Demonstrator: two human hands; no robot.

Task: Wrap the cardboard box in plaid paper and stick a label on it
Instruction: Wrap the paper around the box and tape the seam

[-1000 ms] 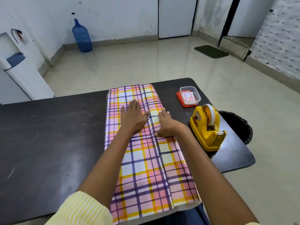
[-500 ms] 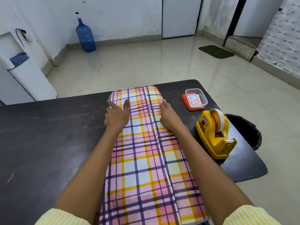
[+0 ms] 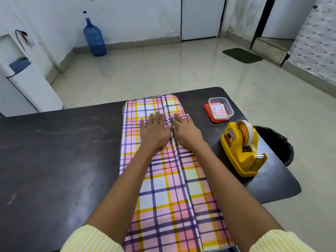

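Observation:
Pink, yellow and purple plaid paper (image 3: 169,188) lies folded lengthwise over the box on the dark table (image 3: 54,160); the box itself is hidden under it. The paper's overlapping seam runs down the middle. My left hand (image 3: 154,131) presses flat on the paper just left of the seam, fingers spread. Just right of the seam, my right hand (image 3: 185,130) also lies flat, its thumb touching the left hand. A clear tub of labels (image 3: 220,108) sits on its red lid at the far right of the table.
A yellow tape dispenser (image 3: 242,148) stands right of the paper near the table's right edge. A black bin (image 3: 276,144) sits on the floor beyond that edge. A blue water bottle (image 3: 94,39) and a white cooler (image 3: 23,77) stand far off.
Both hands have come together at the seam from a spread position at the paper's far sides, and now press flat side by side.

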